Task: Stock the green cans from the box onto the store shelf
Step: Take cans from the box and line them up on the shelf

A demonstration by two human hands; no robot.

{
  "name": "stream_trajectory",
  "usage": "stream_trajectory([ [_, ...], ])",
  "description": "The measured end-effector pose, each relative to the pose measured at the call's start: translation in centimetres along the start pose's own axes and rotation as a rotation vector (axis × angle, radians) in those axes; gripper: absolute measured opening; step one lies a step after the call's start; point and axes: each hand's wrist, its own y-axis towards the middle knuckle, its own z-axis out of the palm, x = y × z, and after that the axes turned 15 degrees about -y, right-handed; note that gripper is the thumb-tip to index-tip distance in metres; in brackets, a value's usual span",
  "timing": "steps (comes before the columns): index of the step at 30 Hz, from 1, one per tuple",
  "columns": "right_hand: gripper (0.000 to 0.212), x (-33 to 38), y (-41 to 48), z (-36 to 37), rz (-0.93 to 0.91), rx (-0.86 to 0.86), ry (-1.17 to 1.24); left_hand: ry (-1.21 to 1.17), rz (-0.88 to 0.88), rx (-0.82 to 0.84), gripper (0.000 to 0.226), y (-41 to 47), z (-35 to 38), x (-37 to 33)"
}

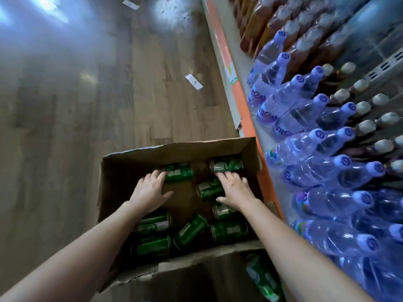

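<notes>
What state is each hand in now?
Left hand: open, fingers on the far-left can.
Right hand: open, over the middle can.

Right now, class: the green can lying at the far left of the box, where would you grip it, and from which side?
Grip the can round its curved wall at mid-length, from above. It lies on its side, ends pointing left and right, with bare floor of the box on its near side, so the left hand can straddle it.

Dim, soft blur, floor (87, 94) glare, fisheye
</notes>
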Motion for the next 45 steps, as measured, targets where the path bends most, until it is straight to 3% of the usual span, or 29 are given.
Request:
stream_trajectory([
  [7, 0.082, 1.5, 6.3, 5.5, -0.118, -0.002, -0.029, -0.073, 0.04, 0.019, 0.073, 7.3, 5.9, 3.4],
  [19, 0.081, 1.0, 8.7, 7.2, -0.178, -0.032, -0.147, -0.011, 0.192, -0.188, 0.082, 10.5, 8.5, 4.5],
  [26, 0.083, 0.6, 9.0, 7.3, -0.165, -0.026, -0.042, -0.028, 0.156, -0.074, 0.083, 12.0, 9.6, 4.5],
  [37, 0.083, 0.1, 8.8, 6.0, -0.145, -0.031, -0.015, -0.131, 0.169, -0.03, 0.079, 11.0, 8.8, 5.3],
  [45, 0.08, 0.6, 6.2, 2.8, -0.124, -0.125, -0.07, -0.023, 0.147, -0.004, 0.081, 7.0, 4.3, 4.3],
])
